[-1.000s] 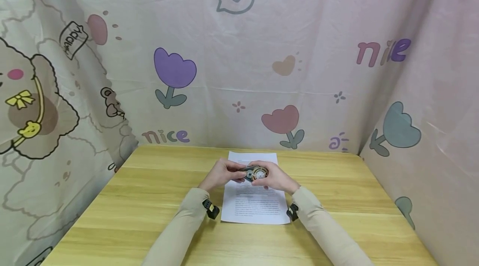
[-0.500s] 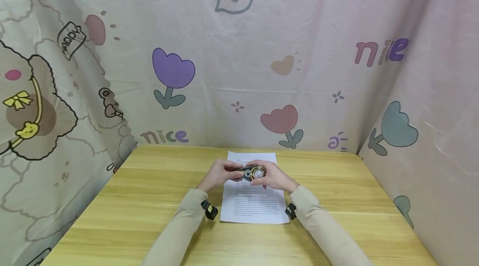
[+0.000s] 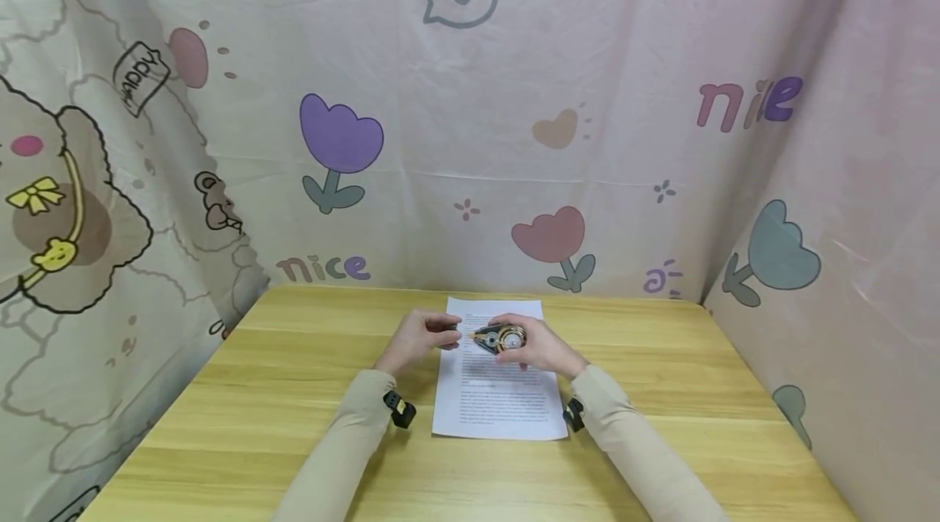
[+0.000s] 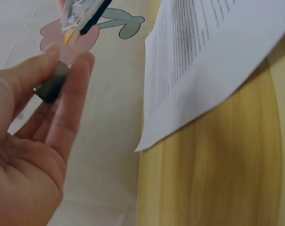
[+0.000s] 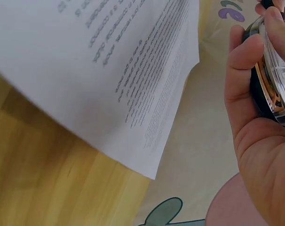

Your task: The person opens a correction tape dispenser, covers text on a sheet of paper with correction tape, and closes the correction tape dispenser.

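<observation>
left hand (image 3: 415, 341) pinching a dark cap (image 4: 53, 84), right hand (image 3: 545, 347) gripping correction tape (image 3: 508, 338), cap's way clearer in left-wrist view

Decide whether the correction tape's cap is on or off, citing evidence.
Off: the dark cap is held apart from the correction tape, whose orange tip shows bare.

The correction tape (image 3: 503, 339) looks glossy plastic, the sheet (image 3: 505, 404) matt paper.

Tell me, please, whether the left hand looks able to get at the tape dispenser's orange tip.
Probably yes: the orange tip juts clear of the right hand toward the left hand across an open gap, though the small dark piece it pinches might hinder.
</observation>
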Demonstrator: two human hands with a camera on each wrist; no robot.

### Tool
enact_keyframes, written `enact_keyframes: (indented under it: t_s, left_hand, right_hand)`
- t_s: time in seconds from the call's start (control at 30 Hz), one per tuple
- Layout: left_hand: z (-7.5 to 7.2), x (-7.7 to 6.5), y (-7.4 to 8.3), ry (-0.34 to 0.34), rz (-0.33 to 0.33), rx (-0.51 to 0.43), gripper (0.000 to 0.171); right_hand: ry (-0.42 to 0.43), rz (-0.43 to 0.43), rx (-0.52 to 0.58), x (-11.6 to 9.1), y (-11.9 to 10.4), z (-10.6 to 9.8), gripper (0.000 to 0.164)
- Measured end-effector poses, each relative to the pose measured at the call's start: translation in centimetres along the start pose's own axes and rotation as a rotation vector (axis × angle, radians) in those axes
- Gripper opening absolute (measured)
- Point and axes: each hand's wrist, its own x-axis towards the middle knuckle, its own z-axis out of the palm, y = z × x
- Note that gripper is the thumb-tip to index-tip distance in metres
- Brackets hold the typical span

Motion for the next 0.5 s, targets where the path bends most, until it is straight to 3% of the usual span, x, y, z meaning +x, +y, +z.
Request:
enact_keyframes:
  t_s: [0.13,0.3,0.5]
  left_hand:
    - [-0.7,-0.2,-0.1,0.036,-0.026,0.165,0.023]
    - [-1.6,-0.3,-0.5,0.059,0.012,0.402,0.016]
    - [-2.7,-0.7,-1.3,0.04,-0.006,0.538,0.019]
  right_hand:
    - [0.013,0.017,0.0,-0.1,0.2,-0.1,0.059]
    - [0.013,0.03,-0.013,-0.2,0.4,-0.1,0.058]
    - [0.004,0.051,-0.019,-0.4,0.4,-0.1,0.053]
